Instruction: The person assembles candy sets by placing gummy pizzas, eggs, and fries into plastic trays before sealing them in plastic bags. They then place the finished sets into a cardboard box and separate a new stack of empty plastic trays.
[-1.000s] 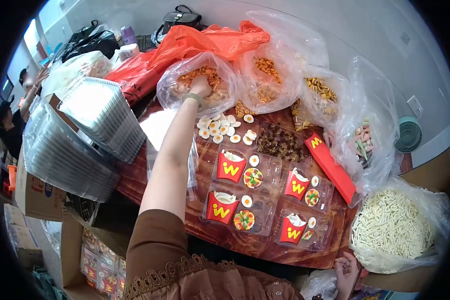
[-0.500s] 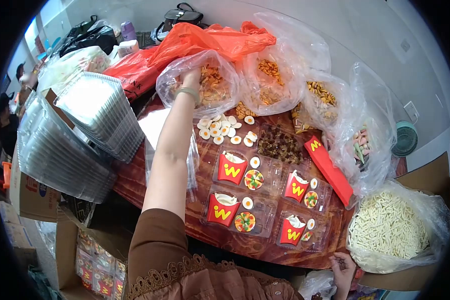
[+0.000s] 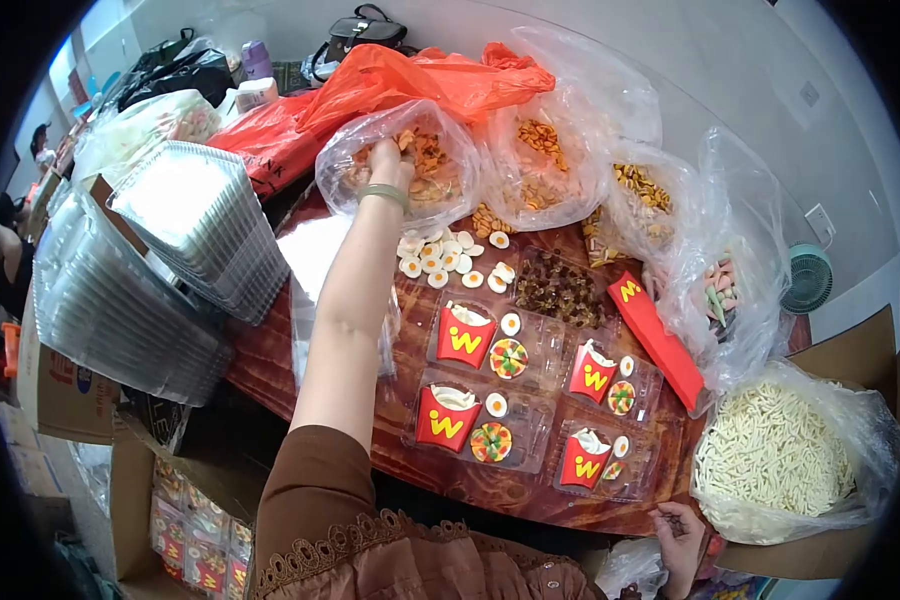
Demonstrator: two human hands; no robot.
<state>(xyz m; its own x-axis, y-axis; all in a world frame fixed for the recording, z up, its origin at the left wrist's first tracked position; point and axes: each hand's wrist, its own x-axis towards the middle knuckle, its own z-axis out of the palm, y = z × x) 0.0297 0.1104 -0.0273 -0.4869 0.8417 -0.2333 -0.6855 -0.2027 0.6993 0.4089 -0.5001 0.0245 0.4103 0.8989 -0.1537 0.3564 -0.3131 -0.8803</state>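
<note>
My left hand (image 3: 388, 168) is inside a clear plastic bag (image 3: 335, 165) of orange candy pieces (image 3: 430, 150). Its fingers look curled among the pieces, though their tips are partly hidden. At the table's near right edge, my right hand (image 3: 678, 540) has curled fingers around small dark brown pieces. Clear plastic trays (image 3: 530, 440) lie before me, each with a red fries carton (image 3: 446, 417) of pale sticks, a fried-egg candy (image 3: 496, 404) and a round pizza candy (image 3: 491, 442). A pile of egg candies (image 3: 432, 262) sits below the bag, beside brown gummies (image 3: 560, 292).
Stacked clear containers (image 3: 195, 230) stand at left, near an open carton of packed sets (image 3: 195, 540). More candy bags (image 3: 540, 170) line the back. A stack of red cartons (image 3: 658, 345) lies right, near a bag of pale sticks (image 3: 775, 450). A green fan (image 3: 808, 278) stands behind.
My left hand has shifted slightly right inside the bag, and more of it shows. My right hand has moved slightly left. The trays and their contents stay in place.
</note>
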